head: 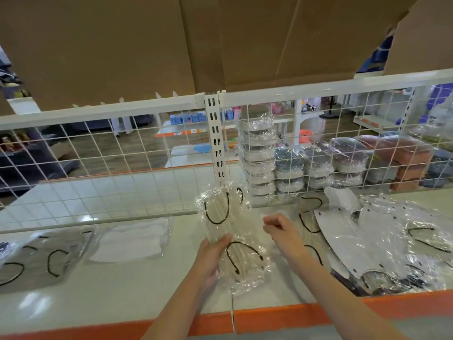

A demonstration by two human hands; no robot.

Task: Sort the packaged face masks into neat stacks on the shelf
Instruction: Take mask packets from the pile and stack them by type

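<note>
Mask packet (pixel 231 238) gripped by left hand (pixel 210 258), right hand (pixel 282 231) loosely curled beside

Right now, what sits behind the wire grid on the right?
Behind the wire grid stand stacks of plastic-wrapped containers, one tall, then lower ones and brown ones further right. The wrapping hides what they are exactly, and the grid's lower edge hides their bases.

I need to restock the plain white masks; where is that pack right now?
In the head view, the white mask pack lies flat on the shelf, left of centre, between the grey mask pack and the pack held in the left hand.
</note>
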